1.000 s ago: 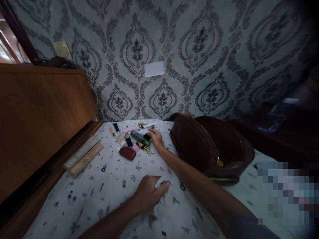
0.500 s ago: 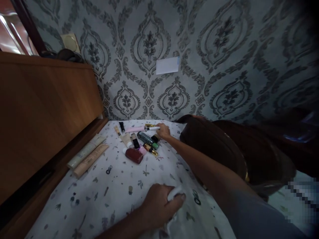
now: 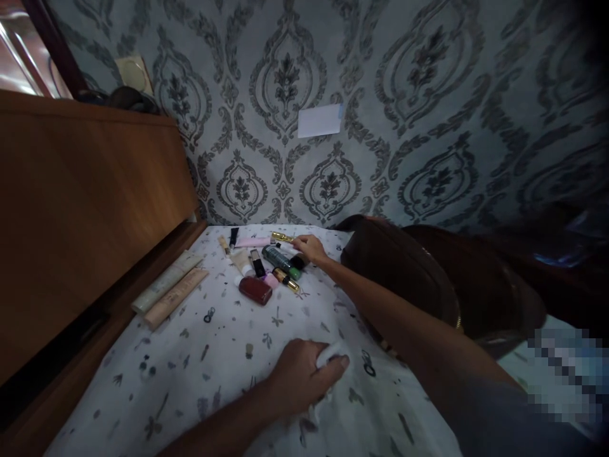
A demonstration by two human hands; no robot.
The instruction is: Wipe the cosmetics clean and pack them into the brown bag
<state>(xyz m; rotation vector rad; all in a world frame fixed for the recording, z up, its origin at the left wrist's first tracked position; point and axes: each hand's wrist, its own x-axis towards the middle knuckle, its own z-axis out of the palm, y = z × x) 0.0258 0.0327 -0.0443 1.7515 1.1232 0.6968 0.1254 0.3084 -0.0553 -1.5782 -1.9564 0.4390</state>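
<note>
On the patterned sheet, my left hand is closed on a crumpled white cloth, part of which shows between thumb and fingers. My right hand reaches to the far side, its fingers closed at the end of a gold tube. Close by lie a pink tube, a green bottle, a dark red bottle and a black-and-gold tube. A cream tube and a small dark bottle lie just left of them.
Two long tubes, one pale green and one peach, lie beside the wooden cabinet on the left. A dark brown bag stands at the right. Patterned wallpaper rises behind, with a white card on it.
My right hand has moved slightly left and up, and the gold tube now sits tilted at its fingertips. The pink tube has shifted slightly left. My left hand keeps its grip.
</note>
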